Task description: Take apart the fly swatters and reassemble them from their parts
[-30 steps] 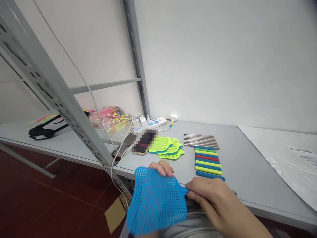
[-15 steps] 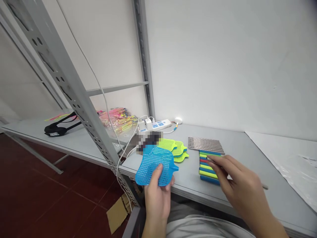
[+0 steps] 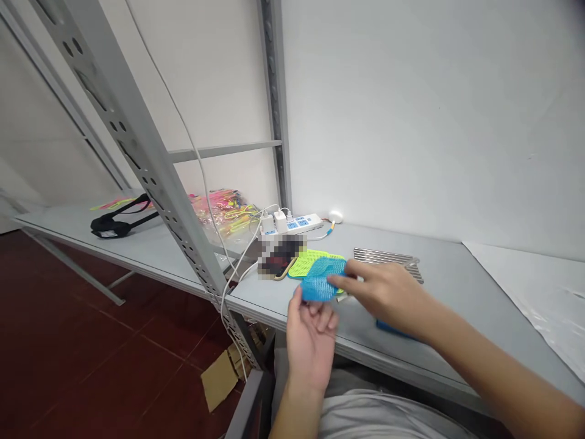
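A blue mesh fly swatter head (image 3: 320,288) is tilted between my hands above the table's front edge. My left hand (image 3: 314,326) is palm up, thumb at the head's near edge and fingers curled beneath it. From the right, my right hand (image 3: 381,296) reaches over, its fingertips against the head's right side. A thin metal rod (image 3: 412,263) shows beyond the right hand, which covers most of it. Lime green swatter heads (image 3: 304,263) lie stacked behind the blue one. A blue handle tube (image 3: 395,328) shows below my right forearm; the other tubes are hidden.
A row of metal rods (image 3: 372,256) lies on the grey table (image 3: 461,305). At the back stand a power strip (image 3: 299,223) with cables and a phone (image 3: 281,265), partly blurred. White sheeting (image 3: 525,286) covers the right side. A grey shelf post (image 3: 150,177) rises at left.
My right hand has moved left from the coloured tubes to the blue swatter head. The head has turned and tilted, and my left hand has shifted slightly right. The view has moved a little.
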Available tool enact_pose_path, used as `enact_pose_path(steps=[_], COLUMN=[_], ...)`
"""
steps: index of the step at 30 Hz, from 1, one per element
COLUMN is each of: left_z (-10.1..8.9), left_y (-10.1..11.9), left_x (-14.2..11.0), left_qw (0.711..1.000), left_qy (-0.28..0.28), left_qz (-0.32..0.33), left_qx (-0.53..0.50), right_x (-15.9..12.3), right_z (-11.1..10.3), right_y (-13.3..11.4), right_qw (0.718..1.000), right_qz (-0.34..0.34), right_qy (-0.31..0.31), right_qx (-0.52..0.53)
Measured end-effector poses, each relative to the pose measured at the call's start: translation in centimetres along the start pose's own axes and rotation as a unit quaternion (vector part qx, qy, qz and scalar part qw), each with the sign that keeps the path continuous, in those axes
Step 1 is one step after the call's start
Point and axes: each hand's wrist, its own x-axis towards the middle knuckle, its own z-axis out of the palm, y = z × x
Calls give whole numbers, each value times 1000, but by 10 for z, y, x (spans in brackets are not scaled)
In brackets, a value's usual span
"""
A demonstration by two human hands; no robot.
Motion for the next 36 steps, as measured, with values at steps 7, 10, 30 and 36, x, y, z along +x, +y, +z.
enact_pose_path(steps=[7, 10, 30, 36], left_z=[-20, -29, -31, -22], left_y=[18, 29, 25, 8], left_x=[11, 22, 32, 30], left_qw=[963, 926, 685, 674], left_qy=[-46, -42, -55, -80], left_qz=[206, 256, 295, 318], left_qx=[169, 276, 664, 662], right_x=[61, 68, 11, -28], right_z=[57, 68, -6, -4], right_y=[45, 48, 56, 91], right_qw=[994, 992, 980, 955], right_qz=[38, 24, 160, 268], right_qy=[-100, -126, -94, -111], right_qx=[15, 21, 75, 68])
